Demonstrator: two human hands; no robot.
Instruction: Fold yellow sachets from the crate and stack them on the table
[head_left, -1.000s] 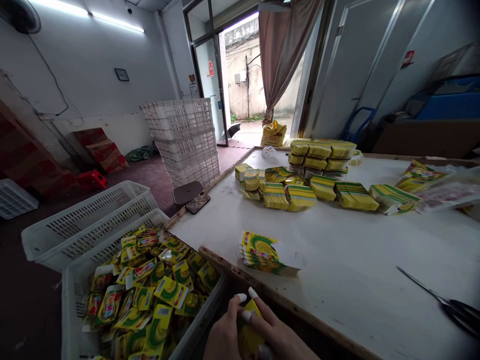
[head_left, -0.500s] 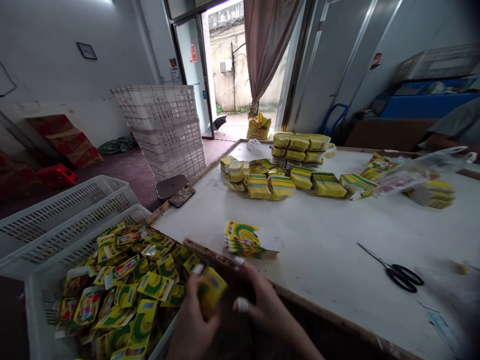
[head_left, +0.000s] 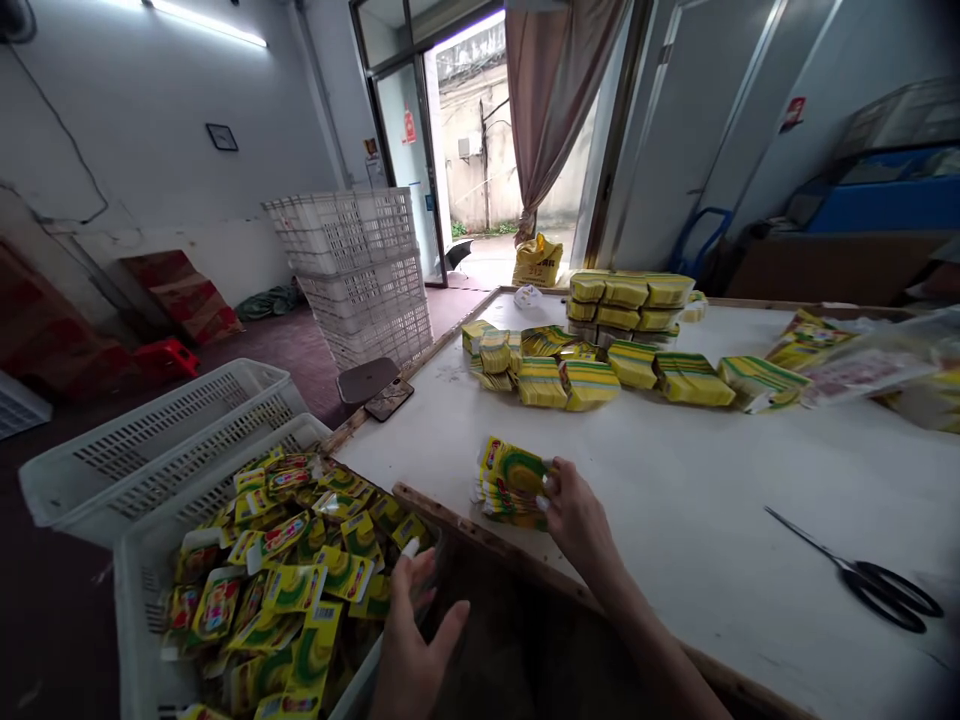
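Observation:
My right hand [head_left: 581,515] reaches over the table edge, its thumb and fingers pinching the right end of a flat yellow-green carton [head_left: 519,470] at the small fanned pile on the white table. My left hand [head_left: 416,630] is empty, fingers and thumb apart, beside the right wall of a white plastic crate [head_left: 127,600]. Folded small yellow boxes [head_left: 292,585] fill that crate in a loose heap. White coverings show on some fingertips. Whether the pinched carton has left the pile cannot be seen.
Bundles of flat cartons [head_left: 592,385] line the table's far half, with a stacked block [head_left: 630,300] behind. Black-handled scissors [head_left: 862,580] lie at right. A phone [head_left: 390,398] rests at the left corner, near a stool [head_left: 367,380]. A wooden strip [head_left: 465,525] edges the table.
My left hand has let go of the yellow box it held over the crate's edge. My right hand has moved up and forward onto the carton pile. The view has swung slightly left.

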